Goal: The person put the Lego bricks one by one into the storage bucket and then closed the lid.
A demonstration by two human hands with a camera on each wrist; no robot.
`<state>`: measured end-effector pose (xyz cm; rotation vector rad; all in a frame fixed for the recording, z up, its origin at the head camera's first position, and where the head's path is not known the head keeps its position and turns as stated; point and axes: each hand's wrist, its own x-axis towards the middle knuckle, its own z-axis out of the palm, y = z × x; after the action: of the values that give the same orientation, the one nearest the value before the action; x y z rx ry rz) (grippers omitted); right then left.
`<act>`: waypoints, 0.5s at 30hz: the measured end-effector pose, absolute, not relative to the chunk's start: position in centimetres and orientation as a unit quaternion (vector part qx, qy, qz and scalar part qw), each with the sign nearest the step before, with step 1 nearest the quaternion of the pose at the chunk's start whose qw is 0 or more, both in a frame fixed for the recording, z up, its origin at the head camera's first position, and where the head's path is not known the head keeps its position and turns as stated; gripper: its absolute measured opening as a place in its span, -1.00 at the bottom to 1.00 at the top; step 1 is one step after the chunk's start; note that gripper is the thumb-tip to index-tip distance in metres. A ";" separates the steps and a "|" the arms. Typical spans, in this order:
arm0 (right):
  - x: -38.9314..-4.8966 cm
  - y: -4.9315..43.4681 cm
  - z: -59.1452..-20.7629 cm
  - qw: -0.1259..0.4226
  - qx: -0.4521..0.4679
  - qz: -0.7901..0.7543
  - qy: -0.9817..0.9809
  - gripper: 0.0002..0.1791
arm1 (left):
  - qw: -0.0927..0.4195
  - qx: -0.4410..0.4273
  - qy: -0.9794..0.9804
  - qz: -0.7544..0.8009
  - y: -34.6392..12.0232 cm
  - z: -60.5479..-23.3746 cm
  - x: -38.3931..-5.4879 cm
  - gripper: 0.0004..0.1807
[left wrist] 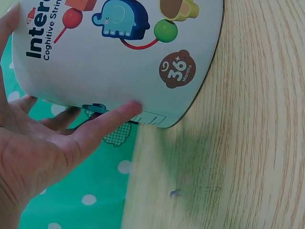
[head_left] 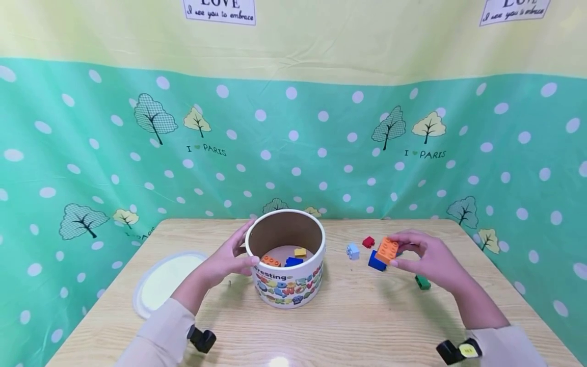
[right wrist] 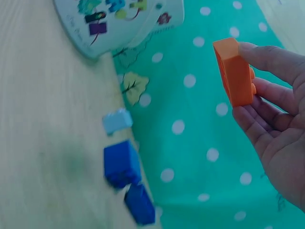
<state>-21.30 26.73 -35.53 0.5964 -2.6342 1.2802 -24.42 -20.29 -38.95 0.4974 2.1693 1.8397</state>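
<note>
My left hand [head_left: 229,257] holds the left side of a round white bucket [head_left: 293,293] with coloured print, its thumb at the front near the rim. An orange building block [head_left: 271,261], a blue one [head_left: 294,261] and a yellow one [head_left: 300,252] lie inside. My right hand [head_left: 424,255] pinches an orange building block [right wrist: 237,74] between thumb and fingers, raised to the right of the bucket. Below it on the table is a dark blue block [head_left: 377,261], and a green block [head_left: 423,282] lies under the hand.
A light blue block [head_left: 352,251] and a red block [head_left: 369,242] lie between bucket and right hand. At the left, a round white lid [head_left: 167,283] rests on the wooden table [head_left: 321,334]. A green dotted curtain [head_left: 293,173] hangs behind the table's far edge.
</note>
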 end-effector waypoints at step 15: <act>-24.2 22.6 -31.8 0.064 0.261 0.433 -0.860 -0.40 | 0.130 0.167 0.743 0.635 -20.1 -38.7 -24.2 0.06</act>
<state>-24.15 22.63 -31.81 0.7872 -2.5970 1.3087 -24.17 -20.13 -38.70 0.4852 2.1586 1.8453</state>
